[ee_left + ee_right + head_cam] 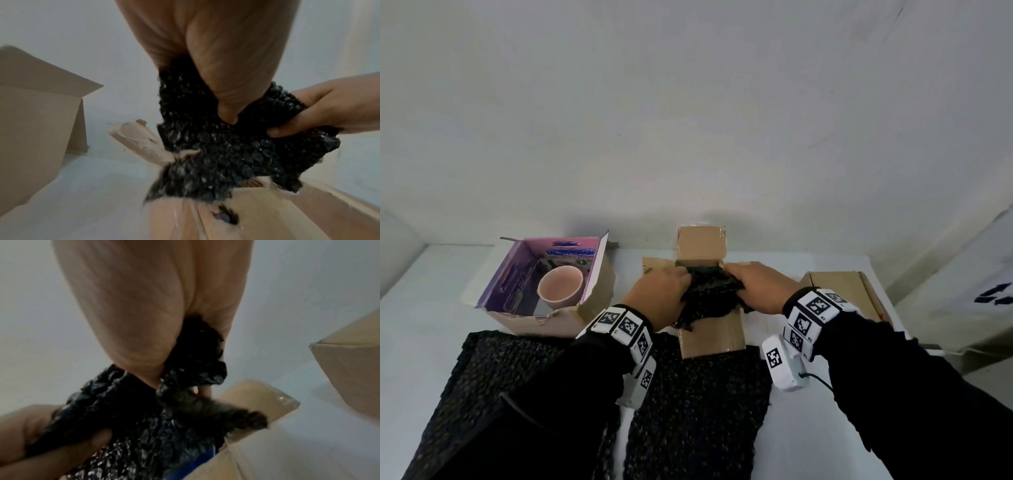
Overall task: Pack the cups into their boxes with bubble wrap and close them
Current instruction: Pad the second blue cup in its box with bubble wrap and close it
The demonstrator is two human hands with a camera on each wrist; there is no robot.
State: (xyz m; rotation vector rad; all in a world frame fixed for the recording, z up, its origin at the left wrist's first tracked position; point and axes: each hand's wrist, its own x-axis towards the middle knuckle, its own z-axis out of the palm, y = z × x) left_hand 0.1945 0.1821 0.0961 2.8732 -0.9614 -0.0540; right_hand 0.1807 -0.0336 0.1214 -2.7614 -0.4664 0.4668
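Head view: we grip the black bubble wrap bundle [707,296] with left hand [659,294] and right hand [760,286] over the open middle box [710,334]; we should ease it down squarely, clearing the flaps.

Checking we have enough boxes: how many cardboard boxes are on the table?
3: the purple-lined box with a pink cup at left, the open middle box under both hands, and a brown box at right. Others may lie out of view.
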